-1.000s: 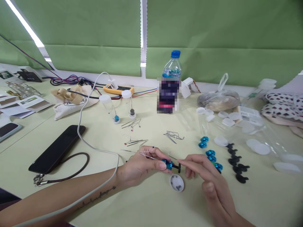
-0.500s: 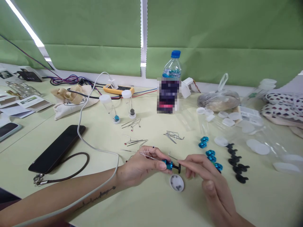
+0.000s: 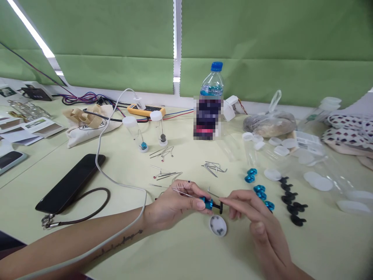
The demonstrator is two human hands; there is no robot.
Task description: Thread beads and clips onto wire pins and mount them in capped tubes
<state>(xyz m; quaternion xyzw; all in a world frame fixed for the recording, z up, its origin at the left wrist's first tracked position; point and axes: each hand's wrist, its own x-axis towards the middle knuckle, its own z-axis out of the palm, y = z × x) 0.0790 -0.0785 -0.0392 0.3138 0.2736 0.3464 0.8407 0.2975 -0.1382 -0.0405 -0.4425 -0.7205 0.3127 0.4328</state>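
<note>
Between the thumb and fingers of my left hand [image 3: 177, 204] is a blue metal part [image 3: 207, 203] with a black piece [image 3: 219, 206] sticking out to the right. A thin wire [image 3: 182, 191] also runs across that hand. The index fingertip of my right hand [image 3: 256, 217] touches the end of a small bent metal key [image 3: 214, 193], just above the black piece; its other fingers are curled. Below the blue part lies a white cap [image 3: 218, 226] with tiny dark pieces inside.
Blue parts [image 3: 259, 189] and black winged pieces [image 3: 293, 209] lie at the right. Bent keys [image 3: 214, 168] and wires [image 3: 167, 175] lie beyond my hands. A black phone [image 3: 70, 182], a white cable [image 3: 116, 182] and a bottle [image 3: 211, 89] are also on the table.
</note>
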